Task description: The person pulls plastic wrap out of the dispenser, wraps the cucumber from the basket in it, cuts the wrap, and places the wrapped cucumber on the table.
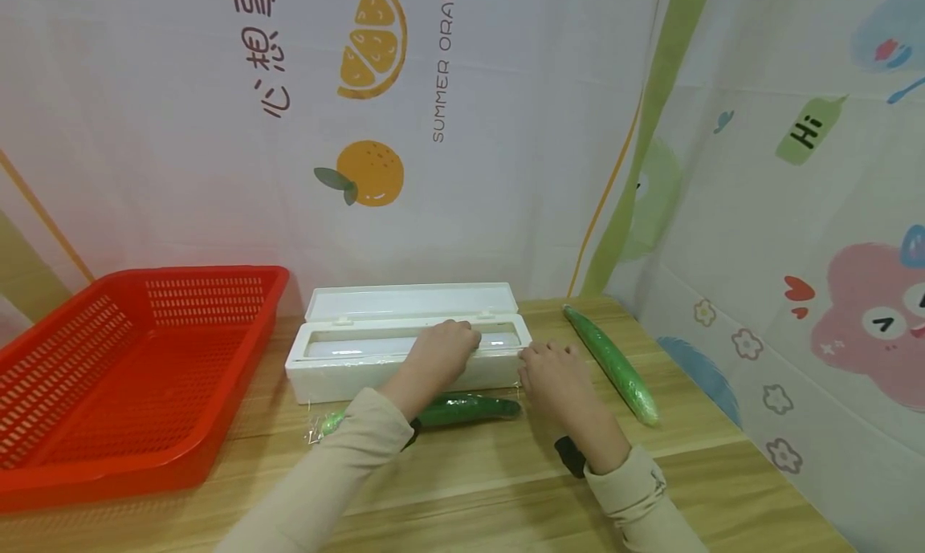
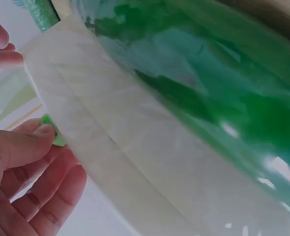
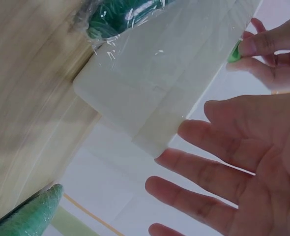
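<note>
A white cling film dispenser (image 1: 340, 381) stands on the table with its lid (image 1: 412, 301) raised and a white roll (image 1: 361, 347) inside. At its front edge my left hand (image 1: 442, 354) pinches a small green slide cutter (image 2: 59, 140) between thumb and fingers. The fingertips of my right hand (image 1: 560, 383) touch the dispenser's right end, its fingers fairly straight and spread in the right wrist view. Before the dispenser lies a cucumber (image 1: 466, 409) under clear film, partly hidden by my left forearm. Film stretches from it up the dispenser's front.
A red plastic basket (image 1: 108, 466) stands at the left. Another film-wrapped cucumber (image 1: 614, 364) lies slanting on the wooden table (image 1: 491, 497) to the right. Printed cloth (image 1: 506, 216) hangs behind the table and along its right side.
</note>
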A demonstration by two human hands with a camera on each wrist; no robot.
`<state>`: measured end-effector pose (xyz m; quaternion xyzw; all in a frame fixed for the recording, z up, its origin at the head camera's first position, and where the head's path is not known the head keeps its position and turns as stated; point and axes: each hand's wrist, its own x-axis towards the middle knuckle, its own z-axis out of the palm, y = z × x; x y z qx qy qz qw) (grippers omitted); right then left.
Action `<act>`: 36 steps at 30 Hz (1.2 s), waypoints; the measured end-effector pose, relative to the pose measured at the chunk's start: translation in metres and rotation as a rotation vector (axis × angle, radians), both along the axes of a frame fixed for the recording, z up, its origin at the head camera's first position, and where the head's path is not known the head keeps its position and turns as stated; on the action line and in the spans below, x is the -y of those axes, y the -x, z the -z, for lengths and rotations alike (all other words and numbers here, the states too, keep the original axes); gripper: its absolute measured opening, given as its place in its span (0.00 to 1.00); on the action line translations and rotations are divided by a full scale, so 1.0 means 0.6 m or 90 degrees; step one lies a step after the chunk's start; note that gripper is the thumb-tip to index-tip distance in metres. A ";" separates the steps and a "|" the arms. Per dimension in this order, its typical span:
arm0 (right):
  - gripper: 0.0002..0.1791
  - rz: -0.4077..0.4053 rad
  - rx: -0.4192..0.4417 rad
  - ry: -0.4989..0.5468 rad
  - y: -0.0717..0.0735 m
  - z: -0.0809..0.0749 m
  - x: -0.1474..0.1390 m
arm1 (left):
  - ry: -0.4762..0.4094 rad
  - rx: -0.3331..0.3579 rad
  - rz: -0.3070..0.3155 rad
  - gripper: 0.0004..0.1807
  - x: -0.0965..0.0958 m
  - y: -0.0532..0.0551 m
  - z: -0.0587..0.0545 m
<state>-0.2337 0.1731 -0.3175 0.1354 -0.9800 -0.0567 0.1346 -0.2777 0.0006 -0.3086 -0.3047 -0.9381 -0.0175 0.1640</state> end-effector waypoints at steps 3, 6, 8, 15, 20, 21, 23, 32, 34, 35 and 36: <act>0.15 0.000 -0.005 -0.005 0.000 0.001 0.000 | -0.012 0.014 -0.002 0.09 0.012 -0.002 0.000; 0.15 0.000 -0.010 -0.005 0.000 0.001 -0.001 | -0.020 0.033 -0.008 0.10 0.024 -0.005 -0.003; 0.15 0.002 -0.011 -0.002 0.000 0.001 -0.001 | -0.020 0.044 -0.014 0.10 0.031 -0.007 -0.005; 0.14 -0.004 -0.039 -0.001 -0.003 0.004 -0.001 | -0.032 0.033 -0.016 0.13 0.052 -0.008 -0.003; 0.14 -0.007 -0.041 0.001 -0.003 0.003 -0.001 | -0.042 0.036 -0.028 0.13 0.066 -0.007 -0.002; 0.14 -0.006 -0.041 0.001 -0.003 0.003 -0.001 | -0.044 0.038 -0.030 0.14 0.069 -0.007 -0.002; 0.14 -0.007 -0.042 0.002 -0.003 0.004 -0.001 | -0.044 0.043 -0.031 0.14 0.074 -0.007 -0.004; 0.14 -0.004 -0.040 -0.003 -0.003 0.004 -0.001 | -0.047 0.032 -0.031 0.14 0.087 -0.011 -0.009; 0.14 -0.002 -0.036 -0.004 -0.003 0.003 -0.001 | -0.046 0.032 -0.030 0.14 0.088 -0.011 -0.010; 0.14 -0.002 -0.037 -0.005 -0.003 0.003 -0.001 | -0.045 0.030 -0.030 0.13 0.090 -0.011 -0.009; 0.14 -0.002 -0.037 -0.006 -0.003 0.003 -0.001 | -0.044 0.031 -0.030 0.13 0.091 -0.011 -0.010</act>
